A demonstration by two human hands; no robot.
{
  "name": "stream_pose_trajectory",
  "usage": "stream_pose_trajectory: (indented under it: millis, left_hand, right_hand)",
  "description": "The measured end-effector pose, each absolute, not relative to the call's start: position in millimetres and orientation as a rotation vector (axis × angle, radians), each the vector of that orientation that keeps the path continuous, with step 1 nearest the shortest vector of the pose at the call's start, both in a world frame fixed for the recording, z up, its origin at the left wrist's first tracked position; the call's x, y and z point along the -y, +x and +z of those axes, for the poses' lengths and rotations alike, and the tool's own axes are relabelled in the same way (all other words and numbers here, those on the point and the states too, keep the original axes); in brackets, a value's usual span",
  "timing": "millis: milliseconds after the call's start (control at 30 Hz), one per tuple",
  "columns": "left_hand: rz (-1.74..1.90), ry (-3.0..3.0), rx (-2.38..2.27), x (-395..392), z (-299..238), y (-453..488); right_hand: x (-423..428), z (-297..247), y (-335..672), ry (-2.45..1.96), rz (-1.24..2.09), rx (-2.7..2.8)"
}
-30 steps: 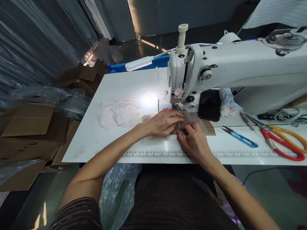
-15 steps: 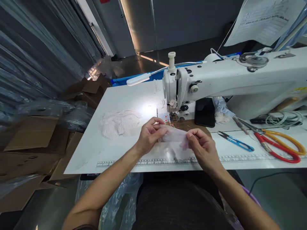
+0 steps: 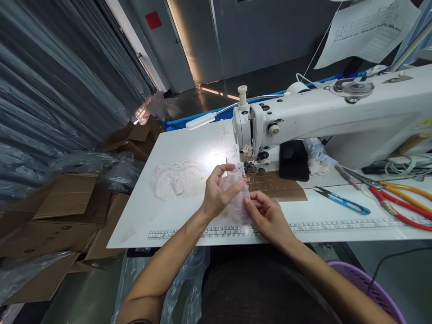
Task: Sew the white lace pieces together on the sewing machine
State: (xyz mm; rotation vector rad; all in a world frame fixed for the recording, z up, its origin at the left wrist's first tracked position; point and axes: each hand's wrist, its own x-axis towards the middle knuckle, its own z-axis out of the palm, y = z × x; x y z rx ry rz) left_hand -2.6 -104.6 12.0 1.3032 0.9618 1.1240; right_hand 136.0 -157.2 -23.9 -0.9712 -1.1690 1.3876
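Observation:
A thin, sheer whitish-pink fabric (image 3: pixel 238 209) is bunched between my two hands, just in front of the sewing machine's needle area. My left hand (image 3: pixel 220 191) pinches its upper left part between thumb and fingers. Close beside it, my right hand (image 3: pixel 266 215) grips the fabric's right edge with thumb and forefinger. The white sewing machine (image 3: pixel 293 117) stands behind and to the right, its presser foot just beyond my fingers. Left of my hands, a heap of white lace (image 3: pixel 178 179) lies on the white table (image 3: pixel 141 211).
Right of my hands lie blue thread snips (image 3: pixel 342 200), red-and-yellow-handled scissors (image 3: pixel 401 204) and a black phone (image 3: pixel 294 160). A printed ruler (image 3: pixel 303 226) runs along the table's front edge. Cardboard boxes (image 3: pixel 67 198) stand at left, and a purple basket (image 3: pixel 367 281) is below right.
My right hand has moved left, close to my left hand, and the fabric stretched between them is now gathered up. The view has shifted slightly.

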Motion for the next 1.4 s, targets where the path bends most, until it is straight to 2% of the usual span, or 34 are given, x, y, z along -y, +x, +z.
stream_pose_trajectory:
  millis: [167,233,333,400,500,600,733,800,900,967,1233,1400]
  left_hand:
    - [1.098,1.525,-1.111,103,8,4]
    - [1.127,1.564,-1.098,101,2,4]
    - [1.075,1.521,-1.034,102,-8,5]
    - [1.031,1.453,-1.000,104,-13,8]
    - [1.050,1.406,-0.984,108,-16,11]
    - [1.107,1.395,-0.990,109,-15,12]
    - [1.138,1.369,-1.022,110,-14,11]
    - [1.133,1.371,-1.048,111,-14,11]
    - [1.140,1.381,-1.086,113,-13,12]
    - [1.143,1.346,-1.084,115,-13,14]
    - [1.185,1.318,-1.092,118,-13,17]
    - [1.205,1.424,-1.164,118,-10,16]
  right_hand:
    - [162,-28,157,-1.030,1.402,1.373]
    - [163,-31,189,-1.159,1.126,1.586]
    - [163,-38,254,-1.367,0.318,1.752]
    - [162,-45,297,-1.512,-0.068,1.829]
    - [162,-58,337,-1.671,-0.265,1.972]
    - [163,-66,342,-1.701,-0.306,2.018]
    - [166,-57,313,-1.730,-0.123,1.830]
    - [169,-48,289,-1.710,0.212,1.623]
    - [173,-38,246,-1.502,0.928,1.338]
    - [174,-35,217,-1.326,1.139,1.273]
    - [173,-38,165,-1.256,1.332,1.196]
    - [172,-44,160,-1.314,1.263,1.225]
